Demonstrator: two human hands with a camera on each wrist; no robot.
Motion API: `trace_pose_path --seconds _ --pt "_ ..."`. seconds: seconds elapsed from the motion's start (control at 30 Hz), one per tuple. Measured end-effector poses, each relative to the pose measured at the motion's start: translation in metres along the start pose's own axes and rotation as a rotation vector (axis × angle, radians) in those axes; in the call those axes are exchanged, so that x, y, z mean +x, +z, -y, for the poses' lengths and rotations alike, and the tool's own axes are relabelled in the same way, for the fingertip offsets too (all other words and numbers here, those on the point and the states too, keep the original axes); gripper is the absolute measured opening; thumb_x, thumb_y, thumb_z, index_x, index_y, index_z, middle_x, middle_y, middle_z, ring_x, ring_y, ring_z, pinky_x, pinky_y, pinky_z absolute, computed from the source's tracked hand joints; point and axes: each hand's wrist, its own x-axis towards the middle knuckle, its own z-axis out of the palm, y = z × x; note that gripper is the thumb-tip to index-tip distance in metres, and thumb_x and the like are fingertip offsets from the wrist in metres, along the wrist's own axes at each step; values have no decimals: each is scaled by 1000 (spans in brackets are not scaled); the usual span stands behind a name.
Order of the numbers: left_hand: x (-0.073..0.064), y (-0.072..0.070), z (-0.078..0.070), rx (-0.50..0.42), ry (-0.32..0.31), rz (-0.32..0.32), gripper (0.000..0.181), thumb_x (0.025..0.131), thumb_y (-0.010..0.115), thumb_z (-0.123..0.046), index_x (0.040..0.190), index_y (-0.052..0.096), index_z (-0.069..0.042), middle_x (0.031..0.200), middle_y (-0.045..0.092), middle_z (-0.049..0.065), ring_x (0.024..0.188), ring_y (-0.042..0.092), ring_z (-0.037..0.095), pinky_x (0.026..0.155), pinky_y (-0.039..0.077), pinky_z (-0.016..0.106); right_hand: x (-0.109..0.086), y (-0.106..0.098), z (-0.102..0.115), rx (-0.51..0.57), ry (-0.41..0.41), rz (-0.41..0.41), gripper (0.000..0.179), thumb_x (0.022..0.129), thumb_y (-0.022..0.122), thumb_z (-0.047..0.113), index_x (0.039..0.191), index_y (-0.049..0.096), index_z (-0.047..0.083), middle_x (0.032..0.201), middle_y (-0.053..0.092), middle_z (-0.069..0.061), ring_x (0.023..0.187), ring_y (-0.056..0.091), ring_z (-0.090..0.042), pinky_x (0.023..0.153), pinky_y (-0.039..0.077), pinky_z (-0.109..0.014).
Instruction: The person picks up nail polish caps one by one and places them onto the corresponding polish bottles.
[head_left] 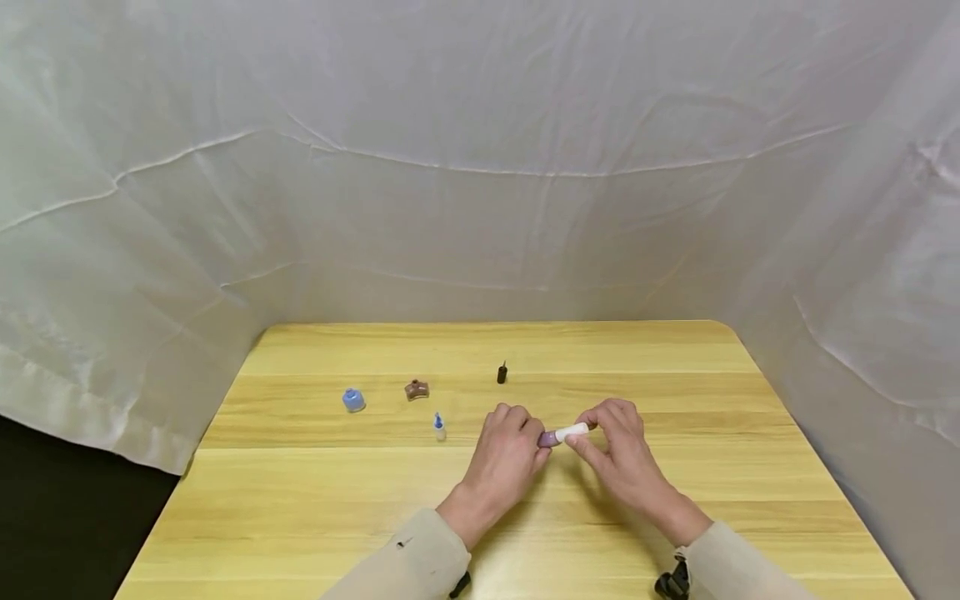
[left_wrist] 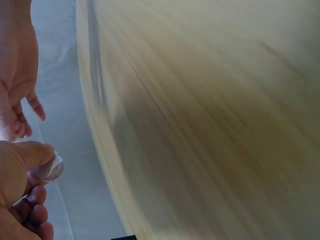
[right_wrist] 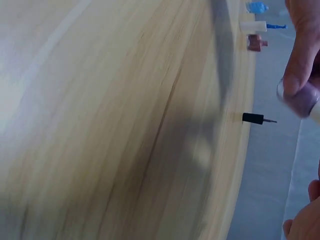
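Note:
Over the middle right of the table, my left hand point(head_left: 504, 454) grips a small purple nail polish bottle point(head_left: 548, 438), tilted on its side. Its clear base shows past the thumb in the left wrist view, while the fingers hide part of the glass. My right hand point(head_left: 621, 454) pinches the bottle's long white cap point(head_left: 572, 432) between thumb and fingers. Cap and bottle are in line, end to end. To the left of my hands a white cap with a blue-coated brush point(head_left: 439, 427) stands brush up. Beyond them stands a black cap with its brush point(head_left: 502, 373) pointing up.
An uncapped blue nail polish bottle point(head_left: 353, 401) and an uncapped brown one point(head_left: 416, 390) stand at the left of the wooden table point(head_left: 315, 508). Pale cloth point(head_left: 480, 225) hangs around the back and sides of the table.

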Motion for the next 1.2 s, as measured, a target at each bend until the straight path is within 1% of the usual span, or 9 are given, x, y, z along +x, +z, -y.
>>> trace_pose_path --seconds 0.07,0.17,0.27,0.37,0.43,0.53,0.67,0.83,1.2 --pt "3 4 -2 1 -10 8 21 98 77 -38 97 75 -17 94 62 -5 88 51 15 78 43 28 1 3 1 -20 -18 -29 22 90 80 7 101 62 13 97 60 4 110 45 -25 96 31 -46" --pt "7 11 -6 5 -26 21 23 96 78 -39 95 73 -17 92 60 -5 87 49 15 78 44 28 3 6 2 -96 -94 -65 19 92 77 12 102 62 8 94 60 -2 104 50 -31 93 33 -49" --pt "11 17 -8 -1 -44 25 24 95 80 -38 93 70 -16 89 58 -5 85 47 15 77 43 28 4 8 2 -191 -166 -79 21 99 70 24 104 61 5 93 58 -6 101 51 -38 90 35 -54" --pt "14 24 -10 -12 -57 22 25 94 82 -36 92 67 -16 87 57 -4 82 46 15 76 43 28 4 8 0 -257 -194 -78 30 104 62 34 105 60 5 92 56 -8 100 51 -41 88 36 -55" --pt "17 28 -10 -12 -61 14 25 93 83 -35 91 67 -16 86 56 -5 81 45 15 75 42 28 4 7 0 -283 -191 -73 30 103 62 34 105 60 5 92 55 -8 99 51 -40 88 36 -54" --pt "20 33 -12 -6 -63 20 24 93 83 -35 91 67 -17 86 56 -5 80 45 15 76 41 28 3 7 -2 -313 -180 -72 26 96 70 27 105 60 5 92 55 -8 99 51 -40 87 36 -53" --pt "22 37 -15 -17 -82 80 24 92 82 -37 91 68 -18 87 56 -5 82 44 15 76 38 28 2 8 -7 -346 -166 -70 25 91 76 20 104 61 4 91 56 -9 99 51 -40 85 36 -52" --pt "25 42 -18 -63 -116 150 19 92 81 -35 92 71 -19 90 60 -6 85 44 16 77 33 28 1 11 -13 -371 -145 -53 23 92 77 18 103 62 5 92 56 -8 98 50 -39 87 37 -53" --pt "38 57 -21 -107 -153 199 15 94 81 -34 95 76 -19 93 64 -6 88 49 16 76 36 28 0 13 -28 -407 -61 -45 20 96 75 21 100 63 6 92 59 -8 101 50 -37 90 38 -52"
